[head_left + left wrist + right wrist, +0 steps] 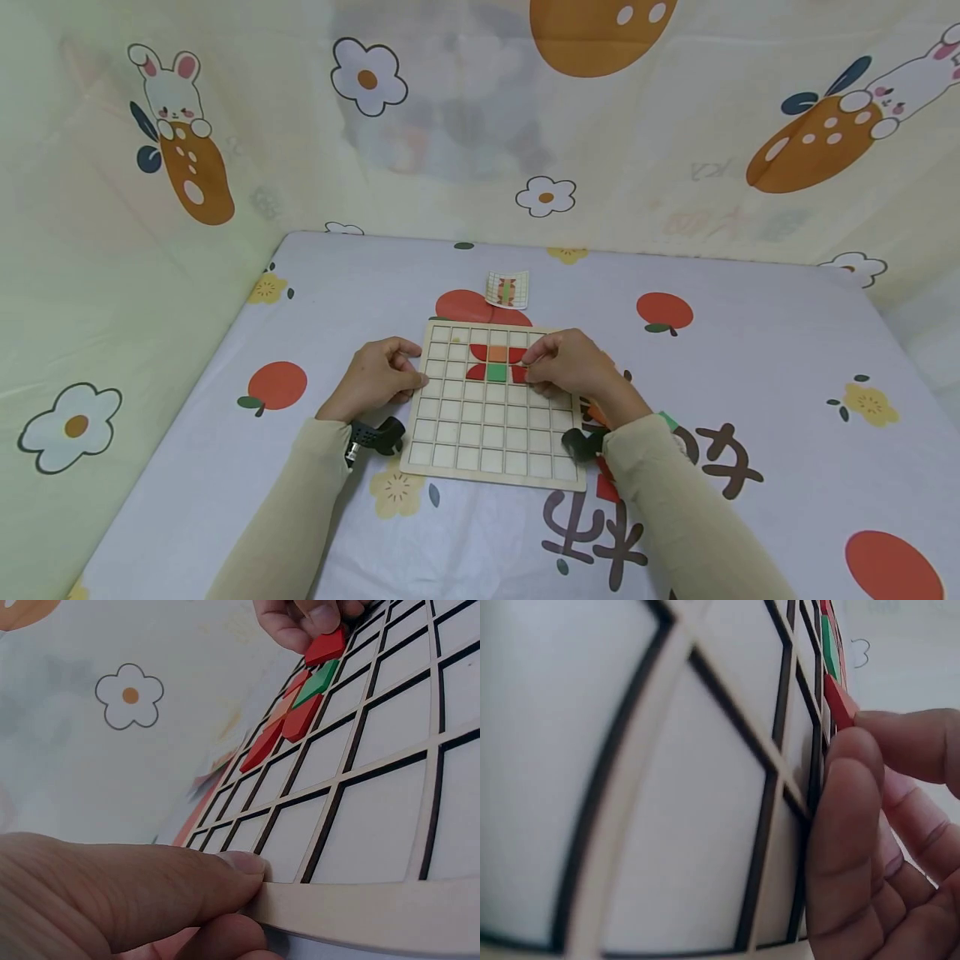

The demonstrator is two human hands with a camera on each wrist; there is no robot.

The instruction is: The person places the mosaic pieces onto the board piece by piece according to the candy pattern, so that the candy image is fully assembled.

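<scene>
A wooden grid board (pixel 491 479) lies on the table in the head view. My left hand (pixel 378 377) grips its left edge, thumb on the rim in the left wrist view. Near the board's far side, an orange square tile (pixel 497 354) and a green square tile (pixel 497 372) sit in adjoining cells, with red rounded tiles (pixel 477 372) beside them. My right hand (pixel 573 367) pinches another red tile (pixel 840 703) between thumb and finger at the cell right of the green one. That tile looks tilted in the left wrist view.
Beyond the board lies a small pattern card (pixel 507 289) with a red, green and orange figure on a grid. Loose tiles, including a red piece (pixel 607 487) and a green piece (pixel 667 419), lie partly hidden around my right forearm. A printed cloth covers the table.
</scene>
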